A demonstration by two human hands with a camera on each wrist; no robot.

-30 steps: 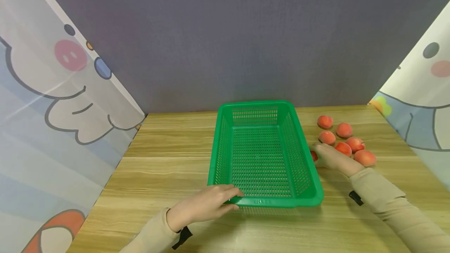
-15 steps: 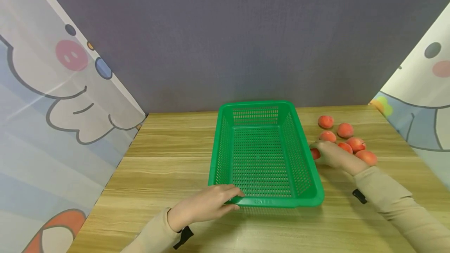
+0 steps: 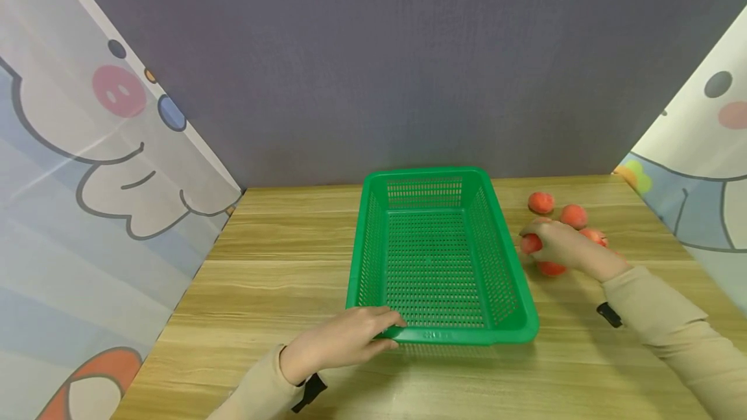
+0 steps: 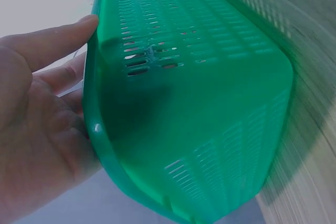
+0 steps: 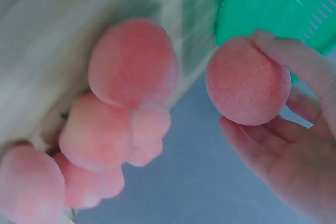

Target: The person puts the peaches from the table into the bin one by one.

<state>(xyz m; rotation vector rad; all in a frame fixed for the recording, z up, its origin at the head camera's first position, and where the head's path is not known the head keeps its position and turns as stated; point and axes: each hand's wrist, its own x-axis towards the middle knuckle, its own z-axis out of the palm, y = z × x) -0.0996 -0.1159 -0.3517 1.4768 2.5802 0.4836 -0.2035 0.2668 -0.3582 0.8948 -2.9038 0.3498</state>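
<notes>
A green plastic basket [image 3: 455, 336] with slotted walls rests on the table, nothing inside it. At its near left corner my left hand [image 3: 341, 341] grips the rim; the left wrist view shows the thumb and fingers on either side of the basket's edge [image 4: 93, 103]. To the right of the basket, my right hand [image 3: 563, 248] holds a reddish peach [image 5: 248, 81] between thumb and fingers, raised off the table. Another peach [image 3: 551, 269] lies just below that hand. Several more peaches, including one at the back [image 3: 541, 202], lie around it, some partly hidden by the hand.
The wood-grain table [image 3: 280, 251] ends against a grey-purple panel [image 3: 373, 70] at the back. Cartoon-printed sheets [image 3: 70, 212] flank it on both sides. The basket's right wall stands between the peaches and its inside.
My right hand has lifted the peach up and slightly right, away from the basket's side. A peach shows beneath the hand now. My left hand and the basket have stayed put.
</notes>
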